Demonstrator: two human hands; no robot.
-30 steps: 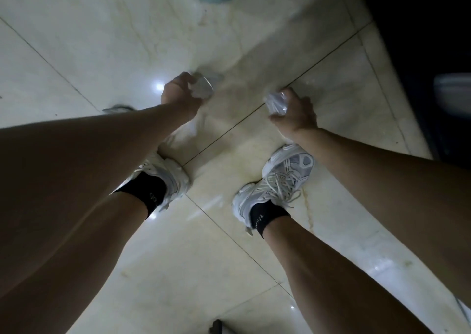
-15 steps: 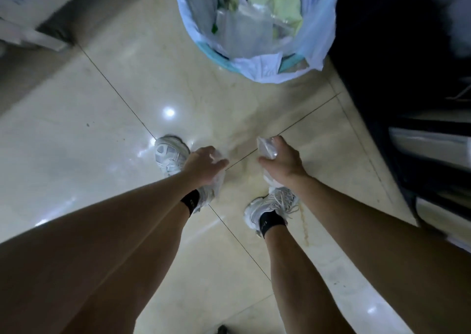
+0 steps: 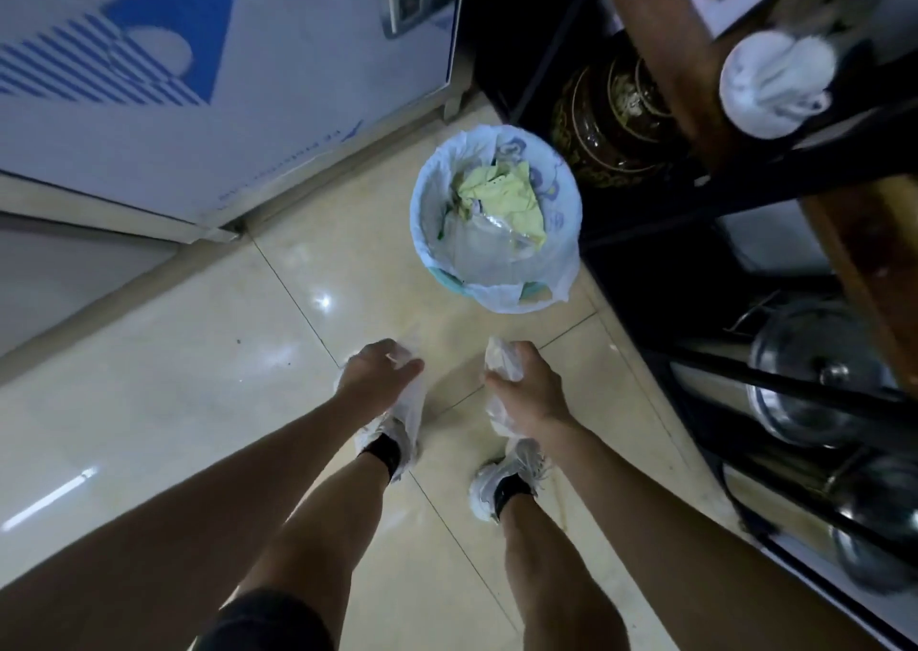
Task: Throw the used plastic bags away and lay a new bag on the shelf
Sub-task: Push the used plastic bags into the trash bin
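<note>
Nearest to me, bare legs, black socks and white sneakers [image 3: 509, 476] planted on the glossy cream floor tiles [image 3: 174, 402]. Just beyond the shoes, both arms reach forward and down. My left hand [image 3: 380, 370] is clenched around a crumpled clear plastic bag [image 3: 410, 404], the loose film trailing below the fist over the left foot. My right hand [image 3: 526, 392] grips a second clear plastic bag [image 3: 499, 362], a wad poking out above the knuckles and more film hanging beneath the wrist. The two hands sit near each other, apart, not touching. Past them, on the floor, stands the round bin [image 3: 447, 280], lined with a pale bag liner [image 3: 497, 298] folded over its rim; inside I see yellow-green paper [image 3: 501, 193] and clear plastic scraps. Both held bags are short of the bin, not over its mouth. To the right of the bin runs a dark metal shelf rack [image 3: 745, 367], its lower levels carrying steel lids and pots [image 3: 814, 372], blurred. Further up the rack, a dark patterned jar [image 3: 606, 119] just beside the bin, and a white bundled bag [image 3: 777, 81] on a wooden shelf board. Far left, a white appliance with blue stripes [image 3: 198, 54] meets the floor edge.
</note>
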